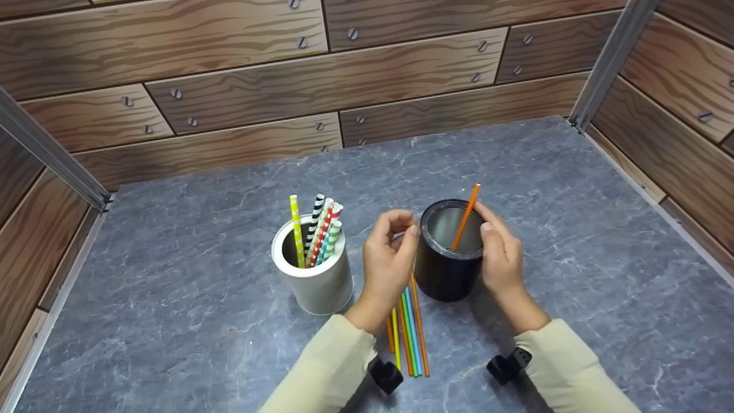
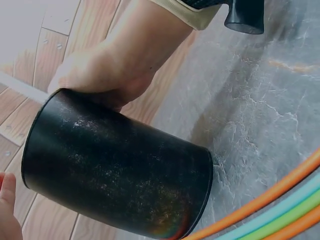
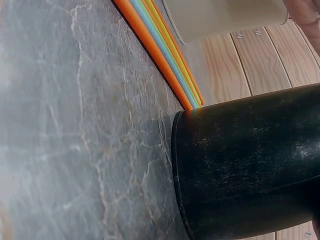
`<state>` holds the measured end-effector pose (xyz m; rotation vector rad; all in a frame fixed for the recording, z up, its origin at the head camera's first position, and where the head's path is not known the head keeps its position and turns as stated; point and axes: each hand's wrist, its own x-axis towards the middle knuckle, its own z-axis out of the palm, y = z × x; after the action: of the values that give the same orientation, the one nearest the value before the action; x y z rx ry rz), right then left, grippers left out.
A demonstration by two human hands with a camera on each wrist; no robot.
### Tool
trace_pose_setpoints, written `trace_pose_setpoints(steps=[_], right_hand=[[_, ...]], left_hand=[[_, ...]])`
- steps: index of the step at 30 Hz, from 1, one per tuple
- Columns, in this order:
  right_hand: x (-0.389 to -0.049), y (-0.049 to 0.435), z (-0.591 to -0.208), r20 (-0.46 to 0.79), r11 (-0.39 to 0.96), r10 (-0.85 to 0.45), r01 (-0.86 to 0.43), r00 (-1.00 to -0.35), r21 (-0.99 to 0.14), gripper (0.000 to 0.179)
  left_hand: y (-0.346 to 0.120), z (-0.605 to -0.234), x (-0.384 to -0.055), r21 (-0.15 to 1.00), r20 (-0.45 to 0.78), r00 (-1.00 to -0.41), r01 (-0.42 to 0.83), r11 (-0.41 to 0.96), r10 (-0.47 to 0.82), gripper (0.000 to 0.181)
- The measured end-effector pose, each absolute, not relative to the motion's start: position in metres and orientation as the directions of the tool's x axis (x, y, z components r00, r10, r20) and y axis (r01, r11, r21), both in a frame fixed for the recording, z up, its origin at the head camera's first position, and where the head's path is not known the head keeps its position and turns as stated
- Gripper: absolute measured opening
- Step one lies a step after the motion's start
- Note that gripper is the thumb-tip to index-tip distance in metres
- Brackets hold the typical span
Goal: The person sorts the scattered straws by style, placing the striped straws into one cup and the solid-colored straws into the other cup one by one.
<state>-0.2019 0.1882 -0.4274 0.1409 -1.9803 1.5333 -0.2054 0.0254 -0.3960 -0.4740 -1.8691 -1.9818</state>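
My right hand (image 1: pixel 502 252) holds the right side of a black cup (image 1: pixel 448 275), thumb near the rim and fingers round the far side. The cup stands upright, and one orange straw (image 1: pixel 466 217) leans in it, its top above the rim. Just left of the cup, my left hand (image 1: pixel 390 252) hovers with loosely bent fingers and nothing visible in them. Below that hand, several plain coloured straws (image 1: pixel 410 338) lie side by side on the table; their far ends are hidden behind the hand. The left wrist view shows the black cup's side (image 2: pixel 115 165) close up.
Left of my hands stands a white cup (image 1: pixel 324 289) holding several patterned paper straws (image 1: pixel 315 235), striped and dotted. The grey marbled table (image 1: pixel 172 275) is bounded by wood-patterned walls (image 1: pixel 258 74) at the back and sides.
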Motion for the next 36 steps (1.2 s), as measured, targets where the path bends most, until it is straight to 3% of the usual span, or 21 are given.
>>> trace_pose_setpoints(steps=[13,22,36], right_hand=[[-0.201,0.188,-0.429,0.518,0.321,0.279,-0.430,-0.808,-0.844,0.036],[-0.200,0.189,-0.429,0.518,0.296,0.263,-0.443,-0.814,-0.846,0.037],[-0.202,0.188,-0.428,0.522,0.279,0.276,-0.452,-0.807,-0.847,0.036]], left_hand=[[0.010,-0.412,-0.185,0.900,0.428,-0.904,0.426,0.095,0.004,0.022],[-0.001,-0.433,-0.174,0.833,0.496,-0.869,0.474,0.286,-0.005,0.022],[-0.014,-0.457,-0.169,0.892,0.294,-0.956,0.266,0.366,-0.022,0.021]])
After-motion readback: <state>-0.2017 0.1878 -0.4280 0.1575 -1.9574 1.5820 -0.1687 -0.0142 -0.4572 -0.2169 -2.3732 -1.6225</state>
